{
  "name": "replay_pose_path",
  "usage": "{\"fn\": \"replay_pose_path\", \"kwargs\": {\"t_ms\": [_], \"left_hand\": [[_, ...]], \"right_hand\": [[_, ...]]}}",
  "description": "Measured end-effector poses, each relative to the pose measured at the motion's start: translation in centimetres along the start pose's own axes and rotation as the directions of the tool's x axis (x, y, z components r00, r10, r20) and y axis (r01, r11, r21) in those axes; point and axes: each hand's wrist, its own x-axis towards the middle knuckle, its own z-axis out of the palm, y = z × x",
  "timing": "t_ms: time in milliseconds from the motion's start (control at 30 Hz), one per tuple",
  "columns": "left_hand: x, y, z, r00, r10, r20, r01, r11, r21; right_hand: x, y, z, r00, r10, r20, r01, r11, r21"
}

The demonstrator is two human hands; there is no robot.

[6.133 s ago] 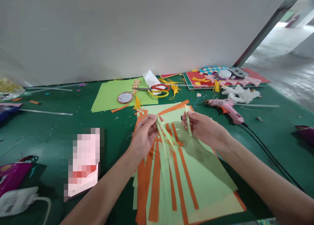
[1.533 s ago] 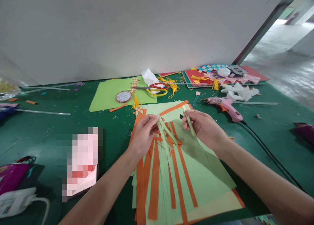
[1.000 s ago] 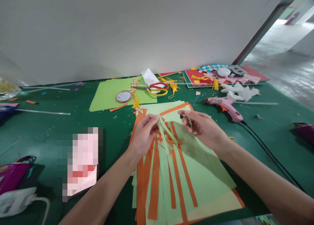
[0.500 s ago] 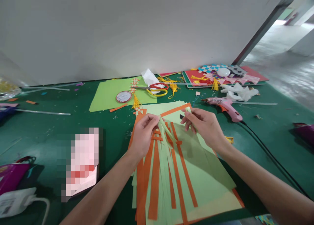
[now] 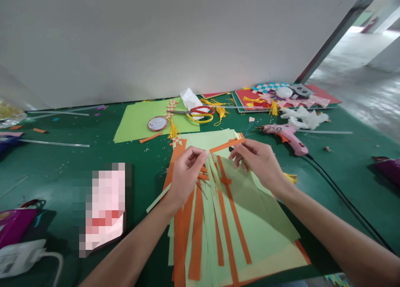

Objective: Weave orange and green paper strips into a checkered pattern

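My left hand (image 5: 187,172) is closed in a pinch on pale green paper strips (image 5: 215,174), which hang down from its fingertips over the stack. A further pale green strip (image 5: 158,198) sticks out below that hand's wrist side. My right hand (image 5: 261,159) pinches the right end of an orange paper strip (image 5: 225,144), whose other end reaches close to my left fingertips. Below both hands lies a stack of pale green paper sheets (image 5: 265,220) with several loose orange strips (image 5: 196,232) on it. A small dark object (image 5: 231,149) shows by my right fingers, its kind unclear.
Red-and-yellow scissors (image 5: 200,114), a round tin (image 5: 157,123) and yellow tassels (image 5: 221,114) lie behind the stack on light green paper (image 5: 131,122). A pink glue gun (image 5: 289,137) with a black cord lies right; a phone (image 5: 108,212) is left. A wall stands behind.
The orange strip has turned and its right end is now in my right fingers, where a pale green strip was. A pale green strip now juts out beside my left wrist.
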Motion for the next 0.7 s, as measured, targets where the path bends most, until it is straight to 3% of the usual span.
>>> {"fn": "replay_pose_path", "kwargs": {"t_ms": [367, 533, 700], "left_hand": [[-0.1, -0.3, 0.1, 0.999, 0.042, 0.014, -0.042, 0.998, 0.047], [0.0, -0.2, 0.2, 0.999, 0.03, 0.011, -0.031, 0.997, 0.068], [0.0, -0.3, 0.1, 0.999, 0.033, 0.014, -0.034, 0.998, 0.05]], "right_hand": [[-0.6, 0.2, 0.7, 0.996, -0.008, 0.089, 0.02, 0.99, -0.142], [-1.4, -0.5, 1.1, 0.987, -0.087, 0.138, 0.102, 0.989, -0.105], [-1.7, -0.7, 1.1, 0.989, -0.111, 0.1, 0.118, 0.991, -0.062]]}}
